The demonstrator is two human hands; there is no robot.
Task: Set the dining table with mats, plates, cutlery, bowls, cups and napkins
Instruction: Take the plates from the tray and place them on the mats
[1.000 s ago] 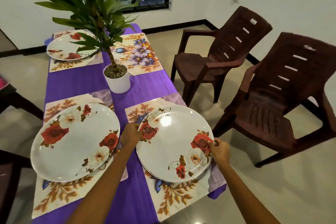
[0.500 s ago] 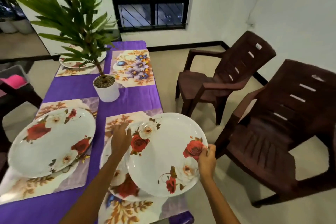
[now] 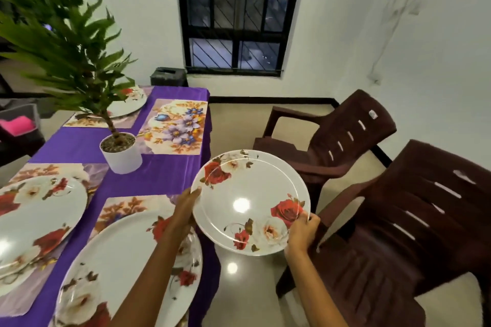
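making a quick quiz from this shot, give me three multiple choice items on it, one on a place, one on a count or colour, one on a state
1. Where is the held plate?
A. flat on the far mat
B. in the air past the table's right edge, over the floor
C. on a chair seat

2. What colour is the tablecloth?
A. purple
B. green
C. white

3. How is the far right mat?
A. covered by a plate
B. folded in half
C. bare, no plate on it

Answers:
1 B: the left hand and right hand grip its rim beside the table.
2 A: purple cloth shows between the mats.
3 C: its whole blue flower print is visible.
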